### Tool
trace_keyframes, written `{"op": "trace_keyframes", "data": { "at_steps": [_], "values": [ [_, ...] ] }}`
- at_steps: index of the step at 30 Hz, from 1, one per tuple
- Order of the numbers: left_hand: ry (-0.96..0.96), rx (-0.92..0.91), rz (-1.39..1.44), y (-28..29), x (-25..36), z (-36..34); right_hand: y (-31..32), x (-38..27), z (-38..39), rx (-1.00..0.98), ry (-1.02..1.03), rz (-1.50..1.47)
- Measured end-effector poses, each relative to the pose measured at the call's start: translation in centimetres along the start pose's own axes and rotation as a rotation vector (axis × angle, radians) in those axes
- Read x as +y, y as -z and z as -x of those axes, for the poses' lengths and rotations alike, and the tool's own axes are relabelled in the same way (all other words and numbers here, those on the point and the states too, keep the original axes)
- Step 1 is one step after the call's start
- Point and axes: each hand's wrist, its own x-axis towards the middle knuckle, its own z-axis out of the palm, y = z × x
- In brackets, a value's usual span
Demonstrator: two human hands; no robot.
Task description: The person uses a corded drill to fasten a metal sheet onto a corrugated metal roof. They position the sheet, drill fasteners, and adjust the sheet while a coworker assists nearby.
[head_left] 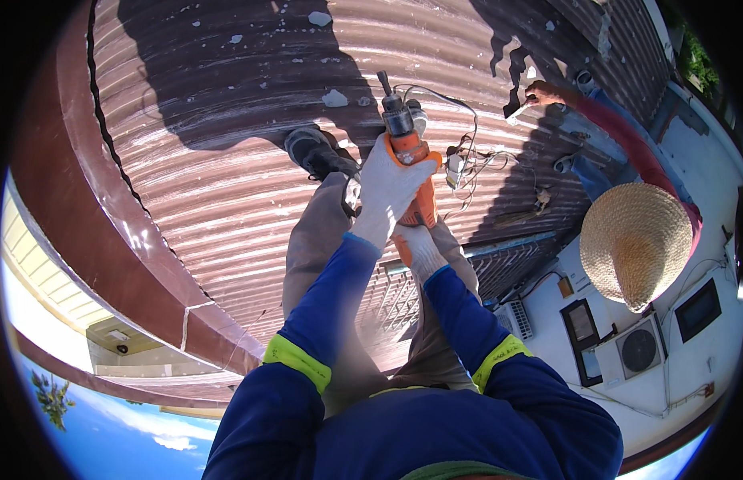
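Note:
An orange power drill [420,200] with a black chuck is between my hands, its bit pointing away from me over the brown corrugated roof [227,176]. My left hand [387,186], in a white glove with orange edging, wraps round the drill's front body behind the chuck. Lower down, my gloved right hand [419,250] is closed at the rear end of the drill; its fingers are partly hidden. The drill's tip is above the sheet metal, and I cannot tell whether it touches.
A dark cord [474,120] runs to a tangle with a white block [455,170] right of the drill. At the right, a co-worker in a straw hat [637,240] reaches over the roof with a small tool [515,112]. A brown gutter edge [107,232] curves along the left.

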Motion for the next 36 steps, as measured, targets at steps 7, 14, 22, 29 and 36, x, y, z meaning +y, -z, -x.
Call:
{"op": "trace_keyframes", "data": {
  "at_steps": [7, 14, 22, 29, 36],
  "values": [
    [-0.006, -0.014, -0.012, 0.1, 0.4, 0.2, -1.1, -0.9, 0.3, -0.008, 0.008, -0.079],
    [0.024, -0.056, 0.175, 0.9, -1.9, -2.0, -3.6, -4.5, 2.5, 0.107, 0.013, 0.172],
    [0.270, 0.053, 0.989, 3.8, -5.0, -5.3, -1.9, -8.8, 5.5, -0.040, 0.261, 0.449],
    [0.011, -0.630, 1.631, 5.8, -3.2, -4.5, -4.5, -14.0, 9.9, -0.081, 0.702, 0.893],
    [-0.250, -0.806, 1.795, 5.7, -2.2, -4.1, -6.0, -15.8, 11.6, -0.059, 1.009, 1.144]
  ]
}}
